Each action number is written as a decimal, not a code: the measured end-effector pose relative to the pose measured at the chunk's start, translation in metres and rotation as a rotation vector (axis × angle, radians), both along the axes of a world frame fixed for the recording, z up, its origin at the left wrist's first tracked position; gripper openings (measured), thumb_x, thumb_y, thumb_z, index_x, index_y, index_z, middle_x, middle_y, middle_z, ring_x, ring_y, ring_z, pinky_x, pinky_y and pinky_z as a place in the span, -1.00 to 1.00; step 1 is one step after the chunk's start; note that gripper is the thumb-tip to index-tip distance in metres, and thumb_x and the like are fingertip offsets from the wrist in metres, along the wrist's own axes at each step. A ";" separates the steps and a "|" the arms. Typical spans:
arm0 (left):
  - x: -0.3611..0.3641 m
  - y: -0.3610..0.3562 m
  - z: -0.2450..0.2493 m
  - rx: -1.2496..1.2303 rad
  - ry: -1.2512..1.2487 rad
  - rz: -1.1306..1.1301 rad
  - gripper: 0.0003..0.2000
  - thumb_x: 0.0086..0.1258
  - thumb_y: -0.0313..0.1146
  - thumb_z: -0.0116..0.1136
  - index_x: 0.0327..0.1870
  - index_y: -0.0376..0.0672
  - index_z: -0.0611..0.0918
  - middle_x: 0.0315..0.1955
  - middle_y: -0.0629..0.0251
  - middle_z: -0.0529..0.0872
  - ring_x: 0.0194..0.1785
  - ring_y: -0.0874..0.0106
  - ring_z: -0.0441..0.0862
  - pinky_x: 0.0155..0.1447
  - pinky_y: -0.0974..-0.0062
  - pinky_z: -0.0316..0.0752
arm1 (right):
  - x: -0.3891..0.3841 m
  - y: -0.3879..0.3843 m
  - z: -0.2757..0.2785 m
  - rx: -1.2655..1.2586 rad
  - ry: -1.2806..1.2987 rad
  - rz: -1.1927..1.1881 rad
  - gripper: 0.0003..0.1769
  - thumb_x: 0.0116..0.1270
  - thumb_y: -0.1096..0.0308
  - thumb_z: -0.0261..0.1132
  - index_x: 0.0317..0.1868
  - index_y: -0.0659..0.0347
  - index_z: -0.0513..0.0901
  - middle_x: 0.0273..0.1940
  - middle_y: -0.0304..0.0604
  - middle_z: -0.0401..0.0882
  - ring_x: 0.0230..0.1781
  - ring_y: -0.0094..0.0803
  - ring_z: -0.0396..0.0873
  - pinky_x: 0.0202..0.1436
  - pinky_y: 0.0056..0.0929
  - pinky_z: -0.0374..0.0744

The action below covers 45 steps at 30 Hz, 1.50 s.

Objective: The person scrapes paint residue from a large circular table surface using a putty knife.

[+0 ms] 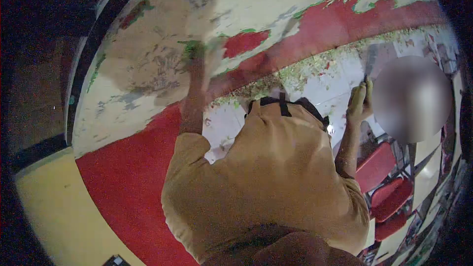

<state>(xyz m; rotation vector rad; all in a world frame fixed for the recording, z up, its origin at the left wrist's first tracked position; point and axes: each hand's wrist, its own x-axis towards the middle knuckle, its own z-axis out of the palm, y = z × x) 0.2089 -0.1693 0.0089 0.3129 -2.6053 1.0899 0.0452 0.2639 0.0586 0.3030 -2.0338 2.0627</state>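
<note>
My right hand (360,101) is closed around the dark handle of a flat scraper (371,59). Its greyish blade points up and away from the wall, over the littered floor. On the other side, my left arm reaches to the wall (256,15), and my left hand (193,54) appears to be at its surface. Blur and shadow hide those fingers. Ragged patches of red and green paint show among the pale scraped areas of the wall. Paint flakes (315,71) lie along the wall's foot.
White floor tiles (221,123) run below me. Red chairs (391,199) with pale desk tops (426,177) stand close on the right. A dark frame (88,64) borders the wall on the left. A blurred round patch covers part of the right side.
</note>
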 end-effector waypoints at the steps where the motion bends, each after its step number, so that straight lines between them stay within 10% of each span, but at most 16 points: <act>1: 0.019 -0.018 0.012 0.040 0.037 0.061 -0.37 0.22 -0.07 0.07 0.36 0.10 0.23 0.26 0.40 0.30 0.30 0.15 0.20 0.12 -0.20 0.24 | 0.010 -0.007 -0.001 -0.055 -0.047 -0.040 -0.66 0.38 0.43 0.08 0.09 0.47 0.46 -0.54 -0.39 0.33 -0.64 -0.74 0.18 -0.61 -0.72 0.14; 10: 0.139 -0.093 0.151 -0.053 0.856 0.110 -0.32 0.32 -0.03 -0.10 0.39 -0.20 0.10 0.34 -0.27 0.03 0.39 -0.21 -0.03 0.32 -0.29 -0.22 | 0.130 -0.108 -0.007 -0.662 -0.587 0.096 -0.60 0.39 0.23 0.07 0.17 0.22 0.40 -0.60 -0.41 0.31 -0.71 -0.65 0.21 -0.73 -0.66 0.17; 15: 0.127 -0.122 0.022 0.322 1.084 0.421 -0.31 0.33 -0.02 -0.14 0.38 -0.27 0.10 0.35 -0.29 -0.07 0.41 -0.23 -0.20 0.36 -0.24 -0.35 | 0.173 -0.146 0.005 -0.848 -0.752 0.378 -0.43 0.36 0.12 0.09 0.32 0.06 0.19 -0.63 -0.32 0.30 -0.85 -0.62 0.12 -0.83 -0.68 0.18; 17: 0.130 -0.128 -0.056 0.166 0.280 0.348 -0.52 0.23 0.00 0.02 0.13 -0.02 0.50 0.12 -0.02 0.39 0.13 -0.09 0.33 0.21 -0.27 0.05 | 0.185 -0.151 0.004 -0.818 -0.774 0.359 -0.43 0.36 0.11 0.08 0.33 0.04 0.18 -0.64 -0.32 0.30 -0.85 -0.62 0.13 -0.83 -0.68 0.19; 18: 0.113 -0.080 -0.033 0.366 0.737 0.016 -0.45 0.23 0.05 0.02 0.26 0.13 0.40 0.31 0.00 0.18 0.36 -0.07 0.09 0.27 -0.38 -0.16 | 0.188 -0.153 0.004 -0.805 -0.776 0.354 -0.43 0.36 0.10 0.07 0.33 0.03 0.18 -0.64 -0.32 0.30 -0.85 -0.62 0.13 -0.83 -0.68 0.19; 21: 0.131 -0.082 0.001 -0.153 0.370 -0.209 -0.47 0.16 0.08 0.07 0.22 0.35 0.42 0.28 0.14 0.25 0.25 0.01 0.30 0.13 -0.44 0.08 | 0.195 -0.152 0.009 -0.753 -0.753 0.363 -0.43 0.37 0.12 0.06 0.33 0.06 0.18 -0.65 -0.33 0.30 -0.85 -0.63 0.13 -0.82 -0.67 0.20; 22: 0.153 -0.109 -0.001 0.126 0.201 -0.158 -0.47 0.14 0.08 0.08 0.22 0.42 0.41 0.25 0.17 0.31 0.19 0.06 0.38 0.07 -0.36 0.22 | 0.198 -0.153 0.017 -0.724 -0.778 0.283 -0.43 0.37 0.15 0.07 0.33 0.10 0.18 -0.68 -0.35 0.25 -0.83 -0.65 0.15 -0.81 -0.66 0.20; 31: 0.123 -0.121 0.152 -0.029 1.175 -0.028 -0.25 0.20 0.14 0.02 0.40 0.06 0.14 0.38 0.11 0.13 0.37 -0.16 0.03 0.29 -0.31 -0.32 | 0.205 -0.133 0.004 -0.735 -0.840 0.059 -0.61 0.40 0.15 0.03 0.21 -0.06 0.34 -0.64 -0.36 0.35 -0.86 -0.63 0.16 -0.78 -0.66 0.17; 37: 0.038 -0.018 0.119 0.105 0.553 -0.127 -0.26 0.21 0.12 0.02 0.41 0.09 0.12 0.40 0.20 0.12 0.40 -0.03 0.06 0.28 -0.33 -0.29 | 0.224 -0.135 0.005 -0.698 -0.798 0.111 -0.49 0.35 0.18 0.09 0.30 0.03 0.32 -0.34 -0.36 0.43 -0.64 -0.59 0.33 -0.70 -0.61 0.29; 45: -0.022 0.022 0.066 -0.219 -0.024 -0.498 -0.34 0.24 -0.18 0.00 0.40 -0.05 0.15 0.41 0.40 0.09 0.43 0.30 0.06 0.32 0.11 0.15 | 0.244 -0.106 0.013 -0.816 -0.740 -0.179 -0.54 0.36 0.20 0.08 0.25 0.02 0.31 -0.62 -0.41 0.33 -0.71 -0.69 0.29 -0.77 -0.71 0.20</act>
